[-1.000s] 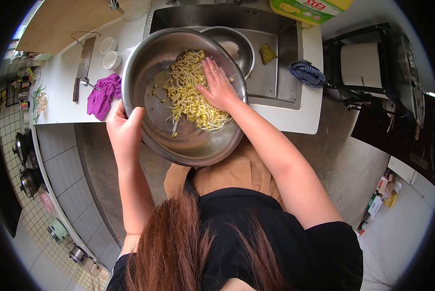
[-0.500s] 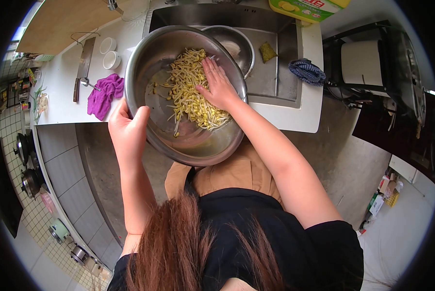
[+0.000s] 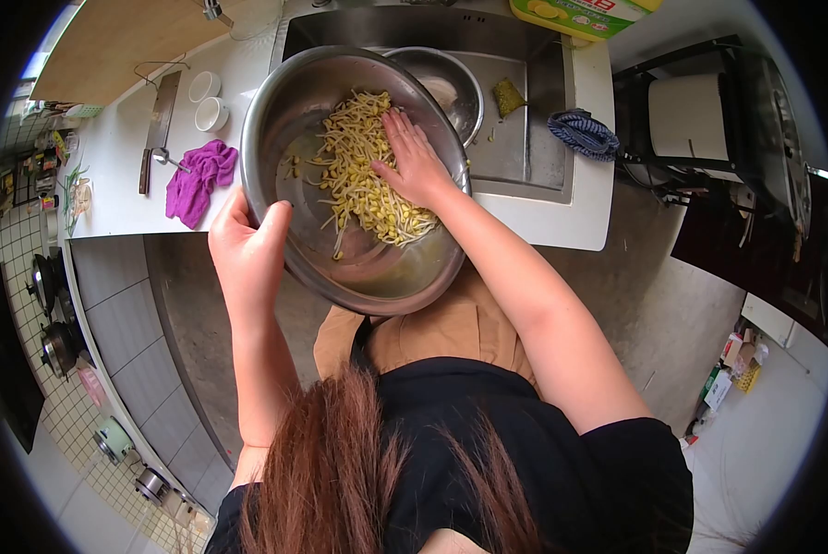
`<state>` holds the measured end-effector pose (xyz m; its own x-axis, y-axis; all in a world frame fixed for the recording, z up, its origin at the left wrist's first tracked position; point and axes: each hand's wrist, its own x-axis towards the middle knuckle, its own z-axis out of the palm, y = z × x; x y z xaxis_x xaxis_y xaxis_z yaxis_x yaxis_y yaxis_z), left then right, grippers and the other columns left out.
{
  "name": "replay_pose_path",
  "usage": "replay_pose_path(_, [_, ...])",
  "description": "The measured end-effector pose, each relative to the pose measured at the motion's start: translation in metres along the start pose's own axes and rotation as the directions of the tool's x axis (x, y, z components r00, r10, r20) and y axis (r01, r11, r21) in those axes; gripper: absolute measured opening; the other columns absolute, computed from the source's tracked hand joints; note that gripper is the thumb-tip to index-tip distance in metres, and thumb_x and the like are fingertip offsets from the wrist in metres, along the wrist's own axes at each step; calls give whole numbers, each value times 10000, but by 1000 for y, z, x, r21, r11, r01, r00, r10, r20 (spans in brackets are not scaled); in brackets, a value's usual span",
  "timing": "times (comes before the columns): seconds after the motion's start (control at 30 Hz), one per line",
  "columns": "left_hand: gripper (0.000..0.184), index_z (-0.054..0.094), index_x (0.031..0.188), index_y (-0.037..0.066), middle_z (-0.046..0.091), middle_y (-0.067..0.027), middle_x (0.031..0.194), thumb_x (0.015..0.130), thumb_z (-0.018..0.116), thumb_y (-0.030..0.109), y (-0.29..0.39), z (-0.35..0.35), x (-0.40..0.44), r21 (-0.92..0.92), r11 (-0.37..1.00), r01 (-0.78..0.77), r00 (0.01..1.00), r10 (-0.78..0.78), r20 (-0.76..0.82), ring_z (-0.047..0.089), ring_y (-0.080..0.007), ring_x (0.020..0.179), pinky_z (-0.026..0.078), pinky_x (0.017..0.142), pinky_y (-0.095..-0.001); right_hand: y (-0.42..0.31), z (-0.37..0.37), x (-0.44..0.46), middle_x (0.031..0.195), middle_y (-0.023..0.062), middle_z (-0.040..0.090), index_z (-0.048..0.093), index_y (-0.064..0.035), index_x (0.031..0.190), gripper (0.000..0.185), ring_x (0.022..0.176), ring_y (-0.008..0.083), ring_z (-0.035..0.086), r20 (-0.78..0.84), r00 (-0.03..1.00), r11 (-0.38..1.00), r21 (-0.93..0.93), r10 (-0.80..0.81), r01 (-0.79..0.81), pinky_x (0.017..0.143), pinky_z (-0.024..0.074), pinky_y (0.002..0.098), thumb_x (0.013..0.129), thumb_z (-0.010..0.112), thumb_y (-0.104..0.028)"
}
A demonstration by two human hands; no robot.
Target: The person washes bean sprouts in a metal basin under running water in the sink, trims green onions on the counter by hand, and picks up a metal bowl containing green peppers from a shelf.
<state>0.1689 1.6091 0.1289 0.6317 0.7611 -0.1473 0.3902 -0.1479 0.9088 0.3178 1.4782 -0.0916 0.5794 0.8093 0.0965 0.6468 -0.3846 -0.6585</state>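
Observation:
A large metal bowl [image 3: 289, 185] is tilted toward the right, over the front edge of the sink. Gripping its left rim is my left hand [image 3: 252, 245], thumb on top and fingers hidden below the rim. Inside lies a heap of bean sprouts [image 3: 363, 175] with a little yellowish water at the lower side. My right hand [image 3: 414, 162] rests flat against the sprouts' right side, its fingers stretched out. Partly behind the bowl, a smaller metal bowl [image 3: 465, 92] sits in the sink.
The sink [image 3: 543, 171] holds a yellow-green sponge [image 3: 507, 97]. On the counter at left are a purple cloth [image 3: 197, 185], a cleaver [image 3: 160, 125] and two white cups [image 3: 211, 114]. A striped blue cloth [image 3: 584, 136] and a yellow-green jug [image 3: 585, 14] are at right.
The large bowl has tilted further to the right, and my left hand has shifted slightly right with it. A few small bits now show in the sink below the sponge.

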Motion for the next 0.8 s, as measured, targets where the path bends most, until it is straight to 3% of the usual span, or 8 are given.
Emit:
replay_pose_path(0.13, [73,596,815,-15,466,77,662,764,598,37,0,1,-2,26,1000,-7,1000,7,9,357,-13,609,302,546,-184,1,-1,0,1536,216,162,141,4,1480,763,1437,328,133,-9,1000,1000,7,-13,13,1163,131,428,939,459,-429])
replay_pose_path(0.23, [126,617,901,-10,557,53,765,800,610,65,3,-3,-3,53,998,36,997,-40,67,448,-23,687,368,629,-189,1,-1,-1,1534,220,165,145,5,1479,760,1435,331,140,-13,1000,1000,24,-15,15,1162,133,429,939,461,-425])
replay_pose_path(0.8, [106,610,887,-6,531,64,732,812,622,68,9,5,-8,78,997,8,997,-14,75,423,-17,658,338,597,-177,3,1,-3,1526,228,182,163,8,1474,749,1430,338,154,-29,999,1000,25,-14,14,1164,134,412,937,467,-416])
